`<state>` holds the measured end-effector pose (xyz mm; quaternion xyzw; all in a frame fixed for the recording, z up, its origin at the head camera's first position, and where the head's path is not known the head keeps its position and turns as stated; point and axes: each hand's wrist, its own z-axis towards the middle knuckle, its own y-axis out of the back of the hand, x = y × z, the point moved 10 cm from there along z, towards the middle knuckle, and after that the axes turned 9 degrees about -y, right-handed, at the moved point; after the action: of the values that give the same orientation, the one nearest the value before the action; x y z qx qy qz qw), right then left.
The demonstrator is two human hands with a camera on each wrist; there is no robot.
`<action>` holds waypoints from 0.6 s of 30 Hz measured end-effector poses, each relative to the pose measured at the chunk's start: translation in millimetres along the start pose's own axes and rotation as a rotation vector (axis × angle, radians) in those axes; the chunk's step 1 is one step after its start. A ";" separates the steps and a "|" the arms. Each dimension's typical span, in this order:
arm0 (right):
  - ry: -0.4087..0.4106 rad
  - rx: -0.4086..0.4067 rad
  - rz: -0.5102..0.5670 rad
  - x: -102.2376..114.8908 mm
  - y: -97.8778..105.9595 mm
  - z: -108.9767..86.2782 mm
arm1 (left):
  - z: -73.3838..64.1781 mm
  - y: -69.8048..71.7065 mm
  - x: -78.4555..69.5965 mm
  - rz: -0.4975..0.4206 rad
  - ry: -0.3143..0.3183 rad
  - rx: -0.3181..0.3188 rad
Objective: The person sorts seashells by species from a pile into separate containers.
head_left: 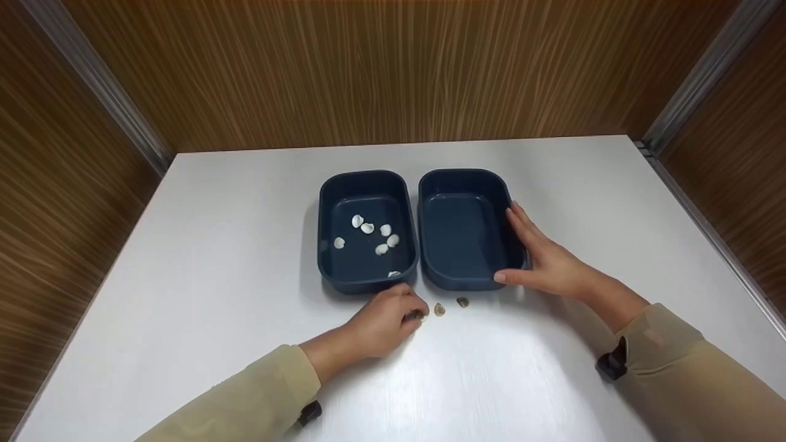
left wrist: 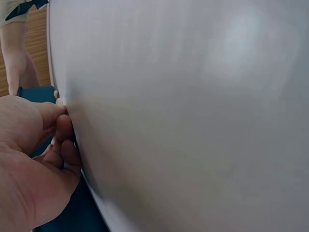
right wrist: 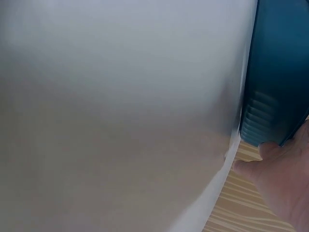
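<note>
In the head view, my left hand (head_left: 384,319) is at the table in front of the left box, its fingers and thumb bent round a small seashell (head_left: 421,317) that is mostly hidden. Two more brownish shells, a nearer shell (head_left: 439,309) and a darker shell (head_left: 463,302), lie to its right. Several white shells (head_left: 381,249) are spread over the floor of the left dark blue box (head_left: 322,258). My right hand (head_left: 549,264) rests against the right side of the other dark blue box (head_left: 470,283), fingers straight along the wall and thumb by the near corner.
Both boxes stand side by side on a white table (head_left: 239,245), a narrow gap between them. Wood-grain panels (head_left: 393,73) enclose the table at the back and on both sides. No shells are visible inside the right box.
</note>
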<state>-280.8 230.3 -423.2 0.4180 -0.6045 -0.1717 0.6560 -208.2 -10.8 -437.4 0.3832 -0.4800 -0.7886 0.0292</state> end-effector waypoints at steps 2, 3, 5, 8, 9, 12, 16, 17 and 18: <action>-0.002 0.000 -0.002 -0.2 -0.1 0.2 | -0.3 0.1 -0.5 -0.003 0.002 0.002; -0.002 0.000 -0.004 -0.1 0.0 0.3 | -0.5 0.0 -0.8 -0.006 0.003 0.004; -0.002 0.000 -0.011 0.2 0.1 0.5 | -1.0 0.0 -1.8 -0.014 0.000 0.005; -0.003 -0.001 -0.017 0.7 0.5 0.8 | -1.5 0.4 -3.7 -0.028 -0.012 0.000; -0.004 -0.002 -0.019 0.9 0.5 0.9 | -1.8 0.5 -4.4 -0.032 -0.017 -0.002; -0.009 -0.003 -0.024 0.9 0.4 1.2 | -2.1 0.2 -5.6 -0.043 -0.029 -0.003; -0.007 -0.006 -0.025 0.3 0.1 1.0 | -2.1 -1.3 -5.5 -0.053 -0.026 0.014; -0.007 -0.008 -0.024 0.1 0.1 0.9 | -2.0 -1.7 -5.5 -0.052 -0.025 0.022; -0.006 -0.009 -0.023 0.1 0.1 0.8 | -1.7 -2.2 -5.7 -0.048 -0.026 0.030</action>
<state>-281.5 230.0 -423.1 0.4217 -0.6007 -0.1833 0.6541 -202.4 -8.6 -436.2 0.3847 -0.4826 -0.7868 -0.0019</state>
